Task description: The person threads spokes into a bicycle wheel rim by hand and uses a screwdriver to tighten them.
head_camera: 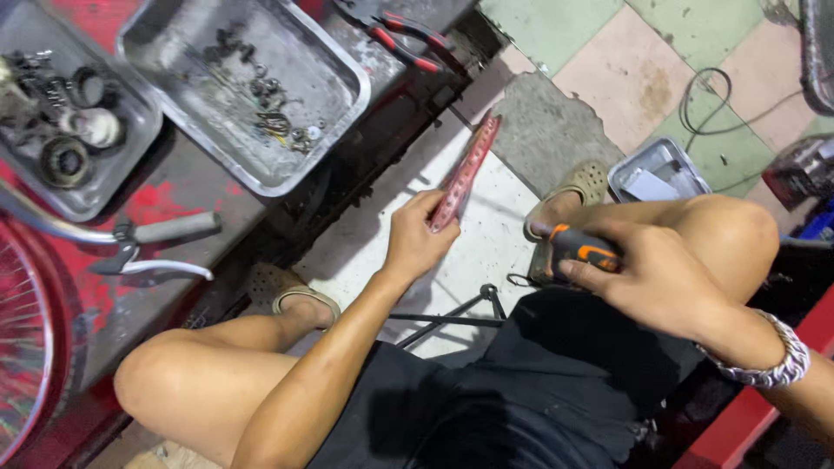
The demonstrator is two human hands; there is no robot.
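My left hand (417, 239) grips the near end of a long red perforated metal strip (469, 169), which points away from me toward a dark workbench edge. My right hand (647, 278) is closed around a tool with an orange and black handle (580, 247), held over my right knee. A silver chain bracelet (773, 360) circles that wrist. I sit low, in black shorts, with both feet in tan clogs on the floor.
Two metal trays (343, 65) (143, 108) hold small dark parts and bearings on the red bench. Red-handled pliers (404, 39) lie behind them. A bicycle handlebar with brake lever (156, 247) and a wheel (22, 347) are at left. A small tray (673, 156) and cable (704, 100) lie on tiles.
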